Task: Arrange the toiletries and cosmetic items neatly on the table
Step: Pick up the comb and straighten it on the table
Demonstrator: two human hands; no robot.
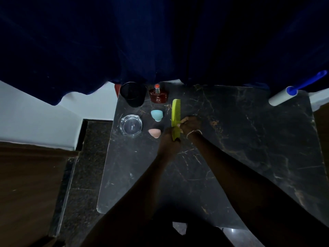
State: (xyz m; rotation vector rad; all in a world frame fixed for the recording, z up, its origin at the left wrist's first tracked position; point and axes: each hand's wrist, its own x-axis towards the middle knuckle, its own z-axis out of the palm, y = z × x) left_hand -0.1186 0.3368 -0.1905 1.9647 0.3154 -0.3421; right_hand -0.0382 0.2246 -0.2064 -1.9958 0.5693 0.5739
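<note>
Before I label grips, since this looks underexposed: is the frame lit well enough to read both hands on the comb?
Head view: dim; the right hand pinching the green comb is just readable, the left hand melts into the dark marble table; head view also bows the table's edges.

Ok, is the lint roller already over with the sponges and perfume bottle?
No, the lint roller lies alone at the far right corner of the table, well apart from that group.

The table (231,157) is bearing one comb (176,111), two makeup sponges (156,115), one perfume bottle (158,96), one cup (133,95), one ashtray (131,125) and one lint roller (284,95).
</note>
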